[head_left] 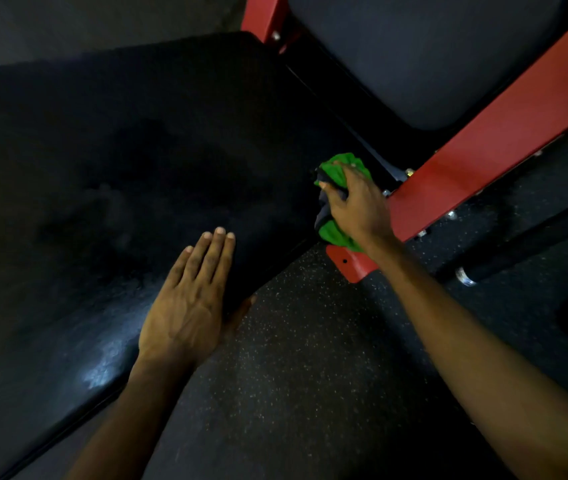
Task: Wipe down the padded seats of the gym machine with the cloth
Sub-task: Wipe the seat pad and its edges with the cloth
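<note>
A wide black padded seat (109, 161) fills the left and middle of the head view, with damp-looking sheen near its front edge. My left hand (189, 306) lies flat on the seat's right front edge, fingers straight and together. My right hand (355, 206) grips a bunched green cloth (339, 169) at the seat's far right corner, pressed against the pad beside the red frame. A second dark pad (431, 53) sits at the upper right, above the frame.
A red steel frame beam (504, 133) runs diagonally from the upper right down to a red foot plate (351, 265). Bolts and a chrome-capped black bar (466, 275) lie to the right. Speckled black rubber floor (310, 375) covers the bottom middle.
</note>
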`<state>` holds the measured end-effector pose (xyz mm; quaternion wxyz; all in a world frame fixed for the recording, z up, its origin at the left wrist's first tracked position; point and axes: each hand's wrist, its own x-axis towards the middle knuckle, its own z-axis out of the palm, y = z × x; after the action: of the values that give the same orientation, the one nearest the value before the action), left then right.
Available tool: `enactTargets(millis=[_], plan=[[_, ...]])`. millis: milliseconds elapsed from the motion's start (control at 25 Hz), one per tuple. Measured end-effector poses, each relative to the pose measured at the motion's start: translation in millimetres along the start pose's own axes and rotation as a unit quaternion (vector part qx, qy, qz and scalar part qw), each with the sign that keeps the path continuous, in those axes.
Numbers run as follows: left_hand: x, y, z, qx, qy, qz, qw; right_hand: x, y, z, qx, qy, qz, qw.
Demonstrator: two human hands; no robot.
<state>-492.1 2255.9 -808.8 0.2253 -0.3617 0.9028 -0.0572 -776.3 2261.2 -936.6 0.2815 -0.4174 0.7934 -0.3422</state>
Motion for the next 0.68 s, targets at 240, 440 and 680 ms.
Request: enactTargets(millis=[240,440,680], plan=[[1,1,0,0.004,-0.004,-0.002,1.000,-51,-10,22,0.031,0.040,-0.070,0.996],[2,2,-5,-0.005,0.005,-0.010,1.000,-54,4,30,0.050,0.073,-0.133,0.987],[1,6,-15,-0.038,0.007,-0.024,0.999,-25,23,23,0.135,0.140,0.052,0.979]])
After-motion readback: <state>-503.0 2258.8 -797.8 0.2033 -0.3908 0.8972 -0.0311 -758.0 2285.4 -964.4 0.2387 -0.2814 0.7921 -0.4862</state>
